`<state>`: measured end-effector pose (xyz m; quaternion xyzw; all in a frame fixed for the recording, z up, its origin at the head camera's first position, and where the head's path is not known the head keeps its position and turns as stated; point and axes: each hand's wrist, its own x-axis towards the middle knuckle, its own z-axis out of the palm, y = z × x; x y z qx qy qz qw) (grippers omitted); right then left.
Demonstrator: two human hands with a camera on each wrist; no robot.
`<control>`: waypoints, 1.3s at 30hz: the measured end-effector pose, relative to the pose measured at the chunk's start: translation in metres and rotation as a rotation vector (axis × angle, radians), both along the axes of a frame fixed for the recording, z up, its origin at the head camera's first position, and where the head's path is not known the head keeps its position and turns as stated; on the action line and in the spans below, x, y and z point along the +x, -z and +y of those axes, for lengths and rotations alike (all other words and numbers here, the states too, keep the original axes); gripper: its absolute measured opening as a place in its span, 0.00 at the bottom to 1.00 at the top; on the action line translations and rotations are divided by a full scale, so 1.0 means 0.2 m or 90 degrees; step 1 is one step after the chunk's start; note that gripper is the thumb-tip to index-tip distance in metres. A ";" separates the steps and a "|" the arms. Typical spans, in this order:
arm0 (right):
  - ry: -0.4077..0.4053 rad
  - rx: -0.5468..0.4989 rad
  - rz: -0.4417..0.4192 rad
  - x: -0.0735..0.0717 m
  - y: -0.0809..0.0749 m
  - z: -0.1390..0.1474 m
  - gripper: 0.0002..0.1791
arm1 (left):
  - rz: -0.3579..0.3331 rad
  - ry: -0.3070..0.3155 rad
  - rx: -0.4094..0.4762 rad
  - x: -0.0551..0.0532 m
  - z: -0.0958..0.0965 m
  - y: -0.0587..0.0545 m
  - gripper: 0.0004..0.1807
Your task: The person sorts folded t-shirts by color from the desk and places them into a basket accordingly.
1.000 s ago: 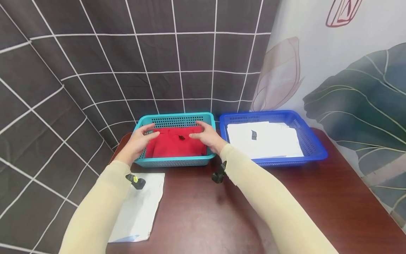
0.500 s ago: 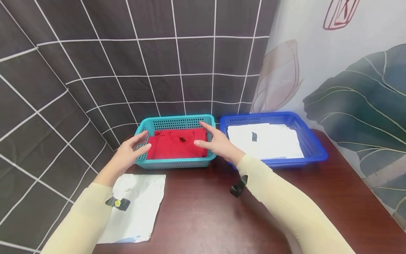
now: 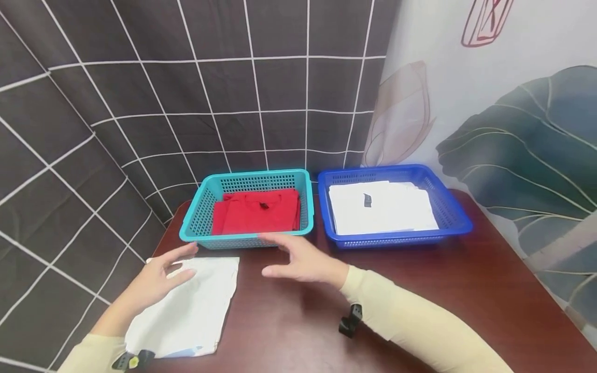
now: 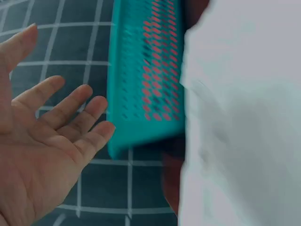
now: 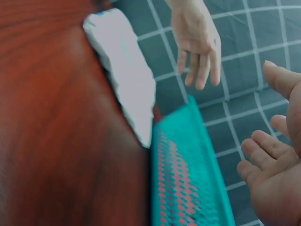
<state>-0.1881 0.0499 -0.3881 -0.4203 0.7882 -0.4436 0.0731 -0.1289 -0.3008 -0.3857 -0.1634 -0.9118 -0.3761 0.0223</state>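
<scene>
My left hand (image 3: pixel 156 282) hovers over the left part of a white folded cloth (image 3: pixel 198 305), its fingers spread and holding nothing. To the right of it, in front of the turquoise basket (image 3: pixel 219 241), my right hand (image 3: pixel 305 261) is in the air with straight fingers and thumb apart. Inside that basket lie folded red garments (image 3: pixel 252 217) with a small dark tag on the top one. In the left wrist view the open palm (image 4: pixel 42 155) shows beside the basket's perforated side. The right wrist view has both hands, each without anything in its grasp.
A blue basket (image 3: pixel 392 241) with folded white garments (image 3: pixel 373 217) stands right of the turquoise one. Both are at the back of a dark red-brown wooden table (image 3: pixel 280 331). A dark curtain (image 3: pixel 280 83) with white grid lines hangs behind.
Both hands have moved back from the turquoise basket toward the body. The left came down over the white cloth, the right to the basket's front. The red garments stay in the basket.
</scene>
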 end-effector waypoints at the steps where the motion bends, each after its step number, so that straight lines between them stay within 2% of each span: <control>1: -0.003 0.015 0.012 0.01 0.02 -0.02 0.41 | -0.003 -0.012 -0.028 0.01 -0.02 0.02 0.32; 4: -0.008 0.078 0.045 0.05 0.09 -0.11 0.40 | -0.020 -0.038 -0.104 0.04 -0.08 0.07 0.35; 7: -0.017 0.131 0.065 0.08 0.17 -0.20 0.40 | -0.020 -0.044 -0.152 0.05 -0.14 0.15 0.40; 13: -0.030 0.185 0.098 0.11 0.26 -0.39 0.39 | -0.001 0.006 -0.253 0.05 -0.18 0.28 0.54; 17: -0.009 0.249 0.146 0.13 0.32 -0.50 0.40 | -0.026 0.023 -0.310 0.06 -0.15 0.33 0.61; 21: 0.005 0.353 0.183 0.16 0.38 -0.60 0.44 | -0.041 0.020 -0.338 0.07 -0.12 0.37 0.64; 26: 0.012 0.429 0.182 0.18 0.42 -0.65 0.44 | -0.042 0.021 -0.346 0.07 -0.11 0.39 0.65; 30: 0.020 0.456 0.188 0.19 0.44 -0.65 0.43 | -0.048 0.026 -0.349 0.07 -0.11 0.40 0.66; 39: 0.016 0.463 0.205 0.18 0.43 -0.60 0.43 | -0.051 0.027 -0.365 0.08 -0.05 0.40 0.65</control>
